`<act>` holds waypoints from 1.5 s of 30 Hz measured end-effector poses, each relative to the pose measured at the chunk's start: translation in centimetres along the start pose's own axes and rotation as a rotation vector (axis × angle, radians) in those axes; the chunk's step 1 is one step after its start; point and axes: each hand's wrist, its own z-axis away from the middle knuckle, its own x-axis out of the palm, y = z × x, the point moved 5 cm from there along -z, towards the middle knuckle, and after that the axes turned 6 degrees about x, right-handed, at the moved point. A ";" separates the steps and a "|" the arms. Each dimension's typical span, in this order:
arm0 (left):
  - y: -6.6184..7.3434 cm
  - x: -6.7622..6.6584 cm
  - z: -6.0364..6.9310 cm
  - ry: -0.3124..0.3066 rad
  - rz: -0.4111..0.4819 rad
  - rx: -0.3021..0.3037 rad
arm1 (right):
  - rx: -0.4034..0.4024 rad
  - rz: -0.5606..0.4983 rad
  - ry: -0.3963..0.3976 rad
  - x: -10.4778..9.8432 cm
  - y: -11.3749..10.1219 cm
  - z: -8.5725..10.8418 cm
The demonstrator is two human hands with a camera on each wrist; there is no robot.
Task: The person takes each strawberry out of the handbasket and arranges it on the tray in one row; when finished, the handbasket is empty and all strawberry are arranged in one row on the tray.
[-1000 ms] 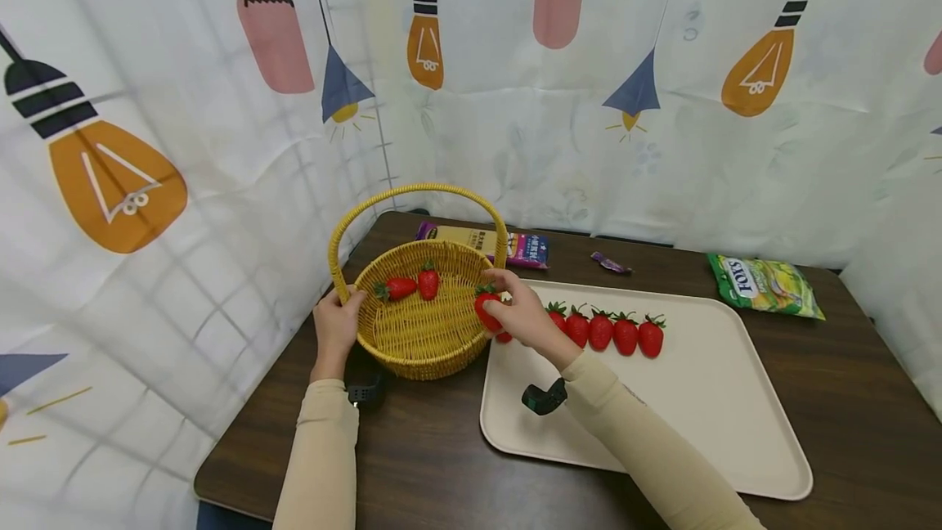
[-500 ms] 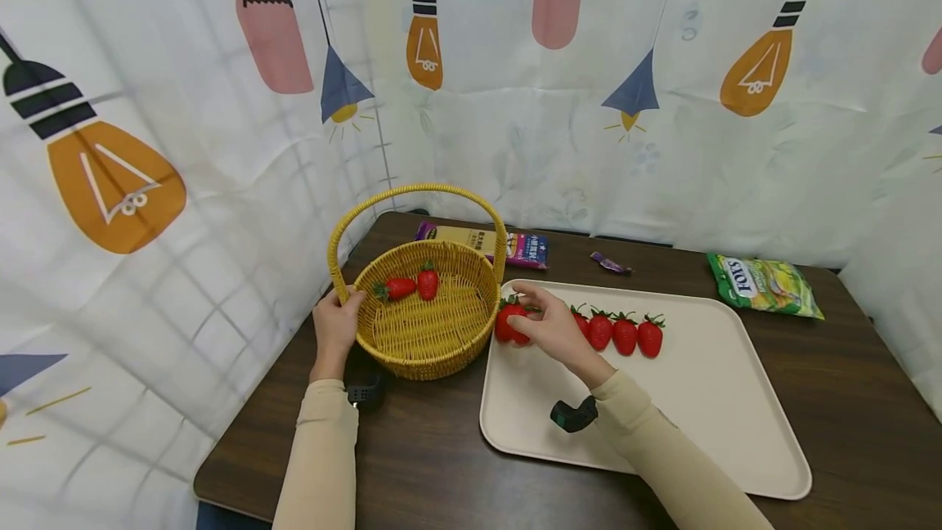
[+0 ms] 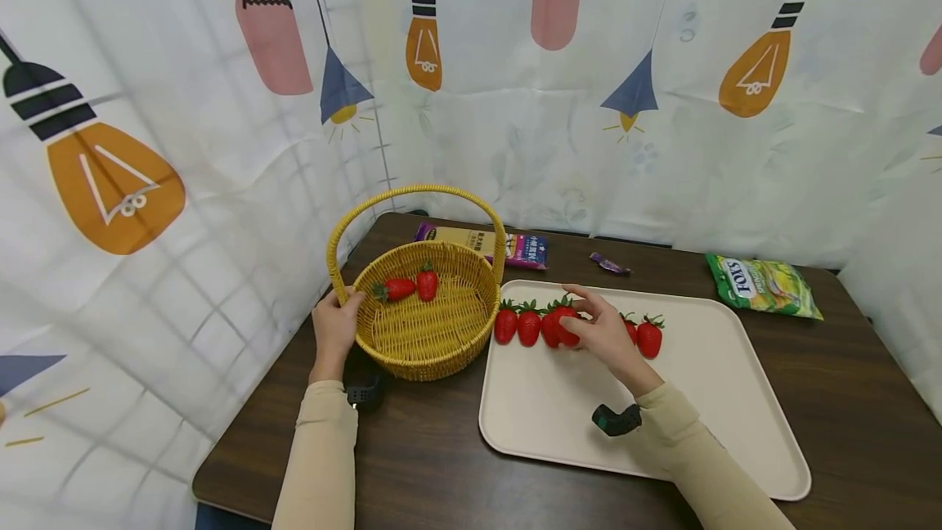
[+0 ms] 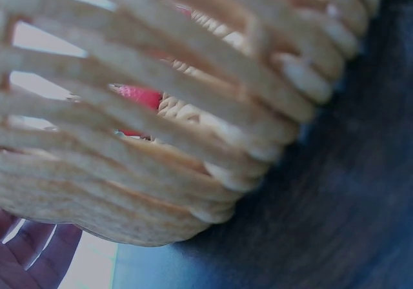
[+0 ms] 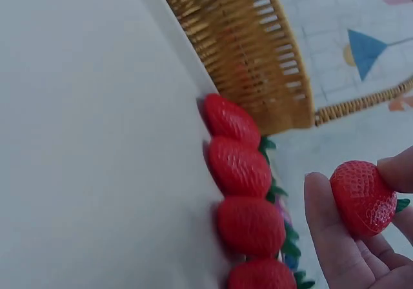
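My left hand (image 3: pixel 337 332) grips the near-left rim of a round yellow wicker basket (image 3: pixel 425 350) at the foot of its tall handle. Inside the basket lie two red strawberries (image 3: pixel 398 289) with green leaves. Over the beige tray (image 3: pixel 545 424), my right hand (image 3: pixel 607 342) pinches a strawberry (image 5: pixel 363 197) between thumb and fingers. Below that hand, a row of strawberries (image 3: pixel 528 325) runs along the tray's far side, partly hidden by the hand and the held fruit. The left wrist view shows mostly the basket's woven wall (image 4: pixel 161 128), with fingers (image 4: pixel 39 253) beneath it.
Behind the basket lies a purple and gold snack packet (image 3: pixel 478 242). A small purple wrapped sweet (image 3: pixel 609 262) sits beyond the tray, and a green candy bag (image 3: pixel 765 286) at the back right. Patterned curtains (image 3: pixel 500 145) border the dark wooden table (image 3: pixel 419 448).
My right hand has carried the pinched strawberry from the basket's right rim rightward over the row on the tray. My left hand and the basket have stayed in place.
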 end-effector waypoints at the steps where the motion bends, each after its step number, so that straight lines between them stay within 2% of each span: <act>1: 0.0 0.0 0.0 -0.002 0.000 0.000 | 0.005 -0.007 0.010 -0.4 0.2 0.0; 4: 0.0 0.1 -0.1 -0.005 0.001 0.003 | 0.017 -0.025 0.044 -1.7 0.9 0.2; 12: -0.1 0.0 -0.2 0.004 0.009 0.002 | 0.052 -0.193 0.101 -5.0 2.3 0.3; 17: -0.2 -0.1 -0.1 0.012 0.012 -0.007 | 0.099 -0.201 0.150 -7.3 2.9 0.6; 23: 0.0 0.0 -0.2 0.003 0.009 -0.004 | 0.114 -0.190 0.236 -10.3 3.3 1.0; 28: 0.0 0.0 -0.1 0.005 0.005 -0.008 | 0.174 -0.167 0.296 -12.2 4.1 1.1; 37: 0.1 0.0 -0.1 0.007 0.007 -0.006 | 0.143 -0.042 0.215 -14.6 5.2 1.4; 45: -0.1 -0.1 0.0 0.004 0.012 0.011 | 0.193 0.110 0.135 -16.3 7.0 1.9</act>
